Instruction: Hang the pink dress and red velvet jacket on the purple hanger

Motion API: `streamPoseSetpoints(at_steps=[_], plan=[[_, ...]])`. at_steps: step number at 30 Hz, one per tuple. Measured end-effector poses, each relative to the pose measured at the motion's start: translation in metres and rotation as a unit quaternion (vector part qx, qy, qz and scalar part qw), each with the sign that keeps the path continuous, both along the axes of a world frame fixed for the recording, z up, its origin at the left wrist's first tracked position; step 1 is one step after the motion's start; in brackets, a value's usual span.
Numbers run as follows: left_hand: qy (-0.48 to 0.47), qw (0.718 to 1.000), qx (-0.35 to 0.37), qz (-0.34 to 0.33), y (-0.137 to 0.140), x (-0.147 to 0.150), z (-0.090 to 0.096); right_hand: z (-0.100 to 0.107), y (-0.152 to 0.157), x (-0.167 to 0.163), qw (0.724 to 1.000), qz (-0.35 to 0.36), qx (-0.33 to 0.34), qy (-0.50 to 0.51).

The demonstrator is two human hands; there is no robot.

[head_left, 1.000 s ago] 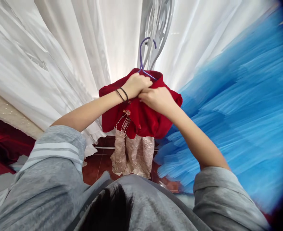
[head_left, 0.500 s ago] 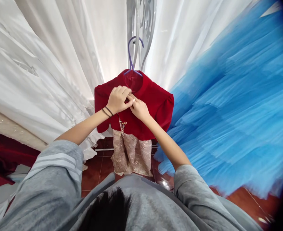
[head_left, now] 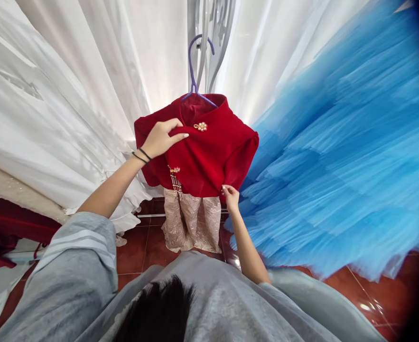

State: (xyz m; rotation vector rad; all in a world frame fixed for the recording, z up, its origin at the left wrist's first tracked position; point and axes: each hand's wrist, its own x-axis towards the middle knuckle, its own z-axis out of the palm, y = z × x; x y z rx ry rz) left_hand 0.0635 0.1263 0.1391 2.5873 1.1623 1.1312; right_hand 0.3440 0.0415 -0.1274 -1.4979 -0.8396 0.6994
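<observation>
A short-sleeved red velvet top (head_left: 209, 156) hangs on a purple hanger (head_left: 191, 71). A pearly flower-shaped fastener (head_left: 200, 127) sits below its collar, and a beaded tassel (head_left: 175, 180) dangles at its lower left. My left hand (head_left: 162, 137) lies against the upper front beside the fastener, thumb and fingers apart. Whether a fold of velvet lies behind its fingers I cannot tell. Lower right, my right hand (head_left: 230, 195) pinches the top's hem between thumb and fingertips. Beneath the top hangs a shiny pale pink skirt-like garment (head_left: 191, 221).
The hanger hooks onto a grey ornate metal frame (head_left: 219, 28). White drapes (head_left: 88, 85) spread behind and to the left. A large blue tulle gown (head_left: 337, 156) fills the right side. Dark red fabric (head_left: 13, 232) lies at far left, above a red tiled floor (head_left: 134, 247).
My hands have parted from the fastener below the collar. The left has shifted left; the right has dropped to the hem. The flower fastener and more of the tassel now show.
</observation>
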Motion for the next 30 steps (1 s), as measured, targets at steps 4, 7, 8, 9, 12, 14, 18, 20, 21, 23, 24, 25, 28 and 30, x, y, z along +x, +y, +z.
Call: streamPoseSetpoints(at_steps=[4,7,8,9,12,14,18,20,21,23,24,25,28,30], plan=[[0.163,0.983,-0.005,0.083,0.008,-0.007,-0.009,-0.001,-0.001,-0.005,1.000,-0.008,-0.002,-0.012],[0.216,0.972,0.032,0.089,0.011,-0.021,-0.024,0.007,-0.013,-0.005,0.999,-0.023,-0.006,-0.046],[0.192,0.975,0.065,0.089,0.014,-0.029,-0.026,0.014,-0.016,-0.005,0.998,-0.030,-0.002,-0.056],[0.154,0.978,0.102,0.099,0.018,-0.039,-0.026,0.025,-0.019,-0.005,0.997,-0.037,0.010,-0.073],[0.020,0.970,0.178,0.164,0.038,-0.069,-0.021,0.074,-0.021,-0.008,0.971,-0.073,0.104,-0.204],[-0.046,0.971,0.154,0.178,0.054,-0.086,-0.020,0.115,-0.019,-0.014,0.925,-0.092,0.185,-0.319],[-0.114,0.983,0.033,0.142,0.066,-0.100,-0.034,0.191,-0.008,-0.046,0.858,-0.023,0.262,-0.441],[-0.133,0.980,0.031,0.145,0.060,-0.101,-0.042,0.222,0.002,-0.070,0.829,0.044,0.254,-0.497],[-0.139,0.978,0.040,0.151,0.055,-0.101,-0.044,0.236,0.009,-0.082,0.813,0.071,0.238,-0.527],[-0.137,0.977,0.055,0.156,0.044,-0.103,-0.046,0.261,0.025,-0.104,0.786,0.115,0.184,-0.579],[-0.130,0.978,0.057,0.155,0.039,-0.106,-0.045,0.272,0.034,-0.112,0.776,0.136,0.155,-0.596],[-0.122,0.979,0.058,0.153,0.035,-0.110,-0.043,0.282,0.043,-0.118,0.770,0.155,0.133,-0.605],[-0.121,0.978,0.063,0.158,0.030,-0.123,-0.039,0.306,0.070,-0.126,0.773,0.172,0.141,-0.595],[-0.156,0.970,0.071,0.173,0.031,-0.131,-0.042,0.313,0.085,-0.128,0.785,0.148,0.166,-0.578]])
